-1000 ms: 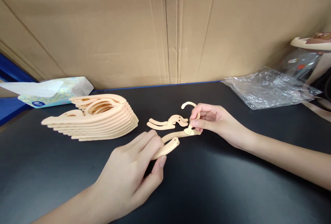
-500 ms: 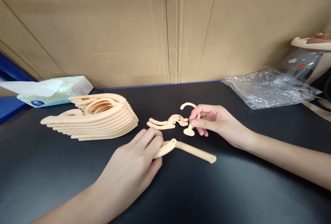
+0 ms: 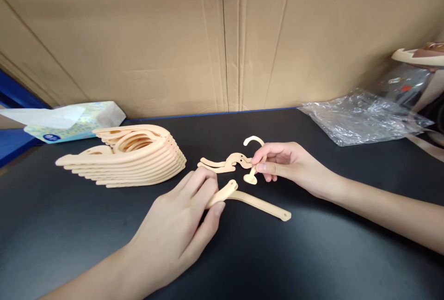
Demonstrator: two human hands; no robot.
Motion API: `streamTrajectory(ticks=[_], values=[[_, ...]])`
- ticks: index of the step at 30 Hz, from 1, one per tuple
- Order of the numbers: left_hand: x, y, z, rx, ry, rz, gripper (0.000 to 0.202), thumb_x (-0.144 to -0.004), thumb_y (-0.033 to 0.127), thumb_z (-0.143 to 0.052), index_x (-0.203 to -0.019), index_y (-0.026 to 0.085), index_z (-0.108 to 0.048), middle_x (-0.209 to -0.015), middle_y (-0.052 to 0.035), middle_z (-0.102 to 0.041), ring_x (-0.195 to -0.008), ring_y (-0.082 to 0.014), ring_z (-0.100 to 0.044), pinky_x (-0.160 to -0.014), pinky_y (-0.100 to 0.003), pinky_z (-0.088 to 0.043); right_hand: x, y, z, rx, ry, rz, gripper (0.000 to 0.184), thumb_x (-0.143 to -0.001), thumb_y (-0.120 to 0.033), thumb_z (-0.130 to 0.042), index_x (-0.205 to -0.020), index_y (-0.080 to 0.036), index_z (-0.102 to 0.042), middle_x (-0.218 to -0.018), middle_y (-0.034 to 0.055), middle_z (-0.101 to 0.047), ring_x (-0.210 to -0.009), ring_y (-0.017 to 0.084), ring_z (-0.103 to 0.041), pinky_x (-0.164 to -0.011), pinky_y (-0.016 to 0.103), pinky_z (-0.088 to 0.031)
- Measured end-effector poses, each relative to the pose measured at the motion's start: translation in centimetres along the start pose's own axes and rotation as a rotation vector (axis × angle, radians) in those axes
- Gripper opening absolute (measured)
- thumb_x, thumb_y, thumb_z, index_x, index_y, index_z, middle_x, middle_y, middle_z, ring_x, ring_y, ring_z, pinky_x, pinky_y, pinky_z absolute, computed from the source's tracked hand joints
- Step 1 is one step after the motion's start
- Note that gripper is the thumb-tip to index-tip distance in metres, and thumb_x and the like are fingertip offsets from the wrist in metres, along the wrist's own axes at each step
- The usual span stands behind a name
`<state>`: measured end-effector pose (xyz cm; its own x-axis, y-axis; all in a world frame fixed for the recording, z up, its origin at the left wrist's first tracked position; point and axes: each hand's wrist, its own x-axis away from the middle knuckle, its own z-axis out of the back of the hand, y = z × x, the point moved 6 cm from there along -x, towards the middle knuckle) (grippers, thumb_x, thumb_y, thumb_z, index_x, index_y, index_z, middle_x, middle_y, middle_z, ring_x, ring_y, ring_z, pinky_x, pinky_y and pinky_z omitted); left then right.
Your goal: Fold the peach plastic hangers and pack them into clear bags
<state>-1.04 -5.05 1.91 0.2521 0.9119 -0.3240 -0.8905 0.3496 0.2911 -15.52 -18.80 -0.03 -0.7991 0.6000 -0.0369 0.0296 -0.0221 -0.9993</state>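
My left hand (image 3: pixel 187 217) is closed on a beige hanger arm (image 3: pixel 225 192), whose holed end sticks out past the fingers, slightly raised. A second hanger arm (image 3: pixel 262 205) lies on the table just beyond, pointing right, with a small hole at its far end. In a pinch, my right hand (image 3: pixel 282 163) holds a beige hanger hook (image 3: pixel 254 140); its curve rises above the fingers and its flat round base hangs below. Behind both hands lie small curved beige pieces (image 3: pixel 229 163) with dark holes, partly hidden by the right fingertips.
A neat stack of beige folding hangers (image 3: pixel 138 163) stands at the left on the black table (image 3: pixel 329 254). Behind it is a tissue pack (image 3: pixel 76 119). Crumpled clear plastic (image 3: pixel 364 117) lies at the back right, and a cardboard wall (image 3: pixel 156 41) closes off the back.
My left hand has lifted and turned its hanger arm, so its holed end now sits apart from the other arm. The right hand has shifted slightly left with the hook, tilting its base.
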Motion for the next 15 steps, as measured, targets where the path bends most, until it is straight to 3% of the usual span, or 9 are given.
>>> streamTrajectory(ticks=[3,9,15], values=[[-0.15,0.13,0.17,0.001,0.012,-0.016,0.028,-0.107,0.022,-0.026,-0.104,0.02,-0.054,-0.102,-0.0042,-0.057,-0.093,-0.0182,-0.055,-0.078,-0.029,-0.048,-0.02,0.1,-0.01,-0.002,-0.007,-0.01,0.013,-0.081,-0.032,-0.08,-0.09,-0.023,-0.079,-0.082,0.0003,-0.075,-0.062,0.009,-0.059,-0.059,0.025,-0.049],[-0.26,-0.1,-0.14,-0.082,0.058,-0.06,0.017,-0.107,0.021,-0.035,-0.101,0.021,-0.051,-0.102,-0.0021,-0.058,-0.09,-0.0194,-0.05,-0.074,-0.03,-0.043,-0.1,0.16,0.06,-0.035,-0.032,-0.013,0.008,-0.082,-0.027,-0.079,-0.09,-0.024,-0.081,-0.083,-0.0002,-0.075,-0.063,0.008,-0.059,-0.06,0.024,-0.048],[-0.44,0.28,-0.45,-0.059,0.057,-0.109,0.019,-0.105,0.01,-0.036,-0.114,0.017,-0.051,-0.11,-0.0039,-0.056,-0.099,-0.0189,-0.049,-0.086,-0.03,-0.04,-0.05,-0.01,-0.04,-0.06,-0.034,-0.012,0.006,-0.082,-0.027,-0.08,-0.088,-0.025,-0.081,-0.082,-0.0016,-0.075,-0.064,0.007,-0.059,-0.061,0.02,-0.048]])
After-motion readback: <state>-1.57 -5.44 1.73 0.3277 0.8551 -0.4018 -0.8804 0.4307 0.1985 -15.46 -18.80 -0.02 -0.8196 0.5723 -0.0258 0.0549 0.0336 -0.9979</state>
